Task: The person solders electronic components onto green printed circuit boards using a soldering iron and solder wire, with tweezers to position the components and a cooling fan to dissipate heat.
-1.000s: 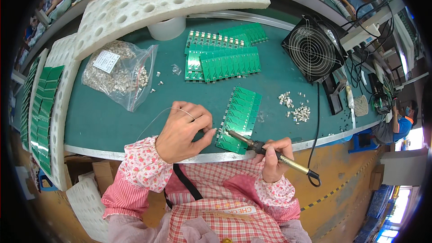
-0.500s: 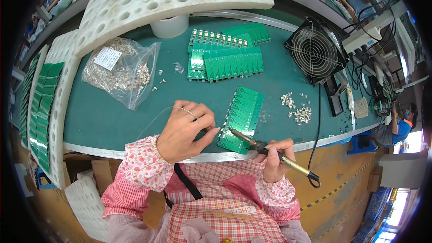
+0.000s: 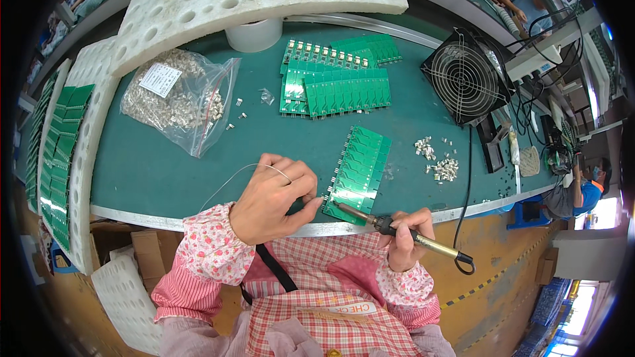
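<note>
The left hand (image 3: 272, 199) hides most of a dark thing (image 3: 296, 207); the thin wire's (image 3: 228, 180) lower end is lost at the floral sleeve (image 3: 217, 241). Whether the soldering iron's (image 3: 382, 225) tip touches the green board (image 3: 362, 166) is too small to tell. The lower edge cuts off the apron (image 3: 311, 317).

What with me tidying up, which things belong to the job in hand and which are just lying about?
In the job: soldering iron, in right hand; thin wire, at left hand; green board at the iron's tip; stacked boards, probably.

Seemingly lying about: plastic scrap; cardboard box below.
</note>
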Demonstrator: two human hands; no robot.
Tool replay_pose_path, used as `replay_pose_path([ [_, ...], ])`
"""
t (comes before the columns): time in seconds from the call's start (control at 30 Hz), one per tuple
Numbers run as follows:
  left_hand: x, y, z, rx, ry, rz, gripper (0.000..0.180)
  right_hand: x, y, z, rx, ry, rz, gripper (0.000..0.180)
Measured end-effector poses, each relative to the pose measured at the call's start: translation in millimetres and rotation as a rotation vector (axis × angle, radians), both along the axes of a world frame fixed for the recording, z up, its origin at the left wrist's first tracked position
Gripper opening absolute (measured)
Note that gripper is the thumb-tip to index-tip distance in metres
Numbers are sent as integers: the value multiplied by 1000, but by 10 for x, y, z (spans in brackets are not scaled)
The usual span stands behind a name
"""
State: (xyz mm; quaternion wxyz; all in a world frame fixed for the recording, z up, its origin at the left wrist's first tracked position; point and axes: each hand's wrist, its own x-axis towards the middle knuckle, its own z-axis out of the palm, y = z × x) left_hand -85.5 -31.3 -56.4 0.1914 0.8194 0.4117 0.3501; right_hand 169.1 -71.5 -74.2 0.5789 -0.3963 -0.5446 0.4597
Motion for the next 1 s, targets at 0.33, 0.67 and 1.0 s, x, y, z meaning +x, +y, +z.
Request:
replay_pose_path([
  [0.33,19,8,4,12,17,-6,18,-11,14,-3,81,-69,6,13],
  [0.67,2,4,-12,20,40,-23,15,-31,-56,-19,219,-207,-6,10],
  [1.0,20,2,4,30,14,-9,17,-61,-63,-29,176,-110,-26,12],
])
